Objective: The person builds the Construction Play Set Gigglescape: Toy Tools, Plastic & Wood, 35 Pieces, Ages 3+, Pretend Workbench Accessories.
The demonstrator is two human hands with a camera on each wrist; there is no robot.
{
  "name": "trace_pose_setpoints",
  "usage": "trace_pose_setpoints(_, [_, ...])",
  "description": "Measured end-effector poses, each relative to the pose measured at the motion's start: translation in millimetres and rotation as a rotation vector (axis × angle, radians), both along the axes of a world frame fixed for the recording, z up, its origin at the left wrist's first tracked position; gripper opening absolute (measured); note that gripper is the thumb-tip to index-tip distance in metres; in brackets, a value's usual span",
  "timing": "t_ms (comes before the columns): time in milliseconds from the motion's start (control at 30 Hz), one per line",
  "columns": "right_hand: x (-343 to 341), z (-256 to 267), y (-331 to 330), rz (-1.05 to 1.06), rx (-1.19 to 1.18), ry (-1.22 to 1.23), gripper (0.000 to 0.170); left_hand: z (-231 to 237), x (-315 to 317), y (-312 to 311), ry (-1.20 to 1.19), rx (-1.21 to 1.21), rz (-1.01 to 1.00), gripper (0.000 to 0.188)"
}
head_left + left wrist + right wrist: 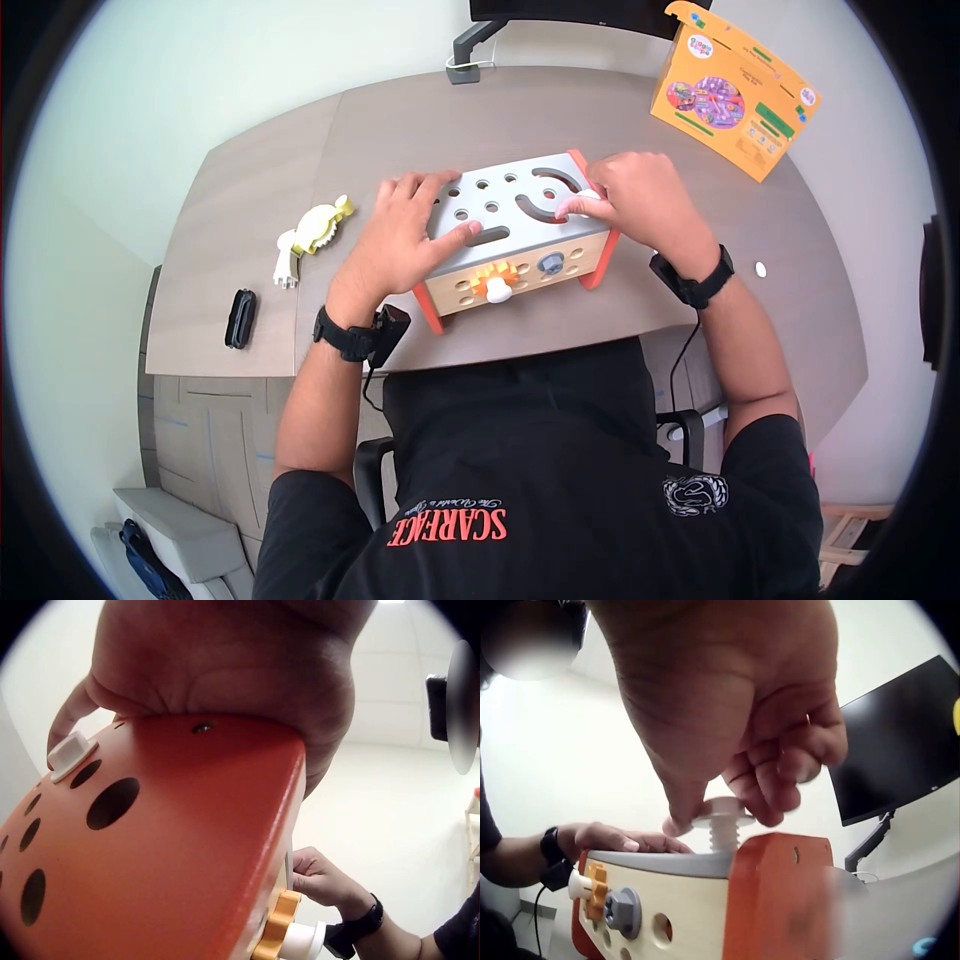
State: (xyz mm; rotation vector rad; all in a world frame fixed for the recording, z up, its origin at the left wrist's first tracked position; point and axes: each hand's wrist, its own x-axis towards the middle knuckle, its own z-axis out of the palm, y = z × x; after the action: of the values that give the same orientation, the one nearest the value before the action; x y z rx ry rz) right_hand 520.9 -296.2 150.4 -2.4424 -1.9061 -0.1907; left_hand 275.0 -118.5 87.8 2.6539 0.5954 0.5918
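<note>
On the desk before me stands a toy workbench (500,222) with a grey slotted top, a pale wooden front and red-orange end panels. My right hand (640,200) pinches the head of a white toy screw (724,834) between thumb and fingers, its threaded shaft upright at the right end of the top. Across the left end of the top rests my left hand (408,235), fingers spread. An orange gear (492,274) with a white peg (498,291) and a grey hex bolt (551,264) sit on the front. Another white peg (71,753) sticks out of the left panel.
Left of the workbench lie yellow and white toy pieces (318,228) and a black case (240,318). A small white piece (761,269) is on the desk to the right. At the back are a yellow-orange box (740,100) and a monitor (900,742) on an arm.
</note>
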Motion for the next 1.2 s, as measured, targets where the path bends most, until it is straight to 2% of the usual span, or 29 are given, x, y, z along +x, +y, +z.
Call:
trace_pose_setpoints(33, [-2.2, 2.1, -0.9, -0.018, 0.008, -0.002, 0.055, -0.6, -0.1, 0.0, -0.004, 0.002, -0.001, 0.072])
trace_pose_setpoints(133, [12.4, -1.6, -14.1, 0.244, 0.337, 0.347, 0.039, 2.9, -0.8, -2.1, 0.005, -0.015, 0.005, 0.072])
trace_pose_setpoints(233, [33.1, -16.6, -15.5, 0.526, 0.284, 0.492, 0.023, 4.4, -1.1, -2.9, 0.008, -0.029, 0.009, 0.074])
trace_pose_setpoints(333, [29.7, -18.2, -8.1, 0.47, 0.263, 0.408, 0.024, 3.8, 0.0, -4.0, 0.009, -0.031, 0.012, 0.078])
trace_pose_setpoints(433, [14.1, -6.8, -8.0, 0.22, 0.177, 0.278, 0.032, 5.3, -0.6, -4.6, 0.027, -0.025, 0.013, 0.089])
trace_pose_setpoints(533, [-1.5, -2.0, 2.5, -0.022, -0.035, 0.013, 0.041, 9.9, -2.9, -6.2, 0.076, -0.014, 0.005, 0.104])
trace_pose_setpoints(633, [-5.7, 2.7, 0.3, -0.049, 0.025, 0.033, 0.04, 11.5, -2.7, -4.9, 0.123, -0.001, 0.01, 0.121])
trace_pose_setpoints(733, [10.2, -6.8, -9.6, 0.25, 0.328, 0.351, 0.032, 8.2, -2.1, -5.5, 0.101, -0.01, 0.034, 0.121])
trace_pose_setpoints(833, [32.5, -29.0, -3.5, 0.535, 0.35, 0.465, 0.023, 4.1, 0.1, -11.0, 0.08, -0.025, 0.072, 0.123])
trace_pose_setpoints(933, [30.2, -32.0, 2.6, 0.421, 0.378, 0.317, 0.025, -0.3, 2.4, -11.7, 0.066, -0.014, 0.086, 0.124])
trace_pose_setpoints(1033, [13.5, -18.6, 1.5, 0.133, 0.211, 0.22, 0.035, -0.5, 2.2, -12.0, 0.059, -0.014, 0.088, 0.125])
trace_pose_setpoints(1133, [0.3, -12.2, 2.8, 0.006, 0.167, 0.134, 0.044, -1.2, 2.1, -12.2, 0.057, -0.012, 0.091, 0.124])
trace_pose_setpoints(1200, [-3.8, -4.9, -1.2, -0.019, 0.164, 0.165, 0.045, -3.1, 2.7, -11.5, 0.057, 0.007, 0.094, 0.125])
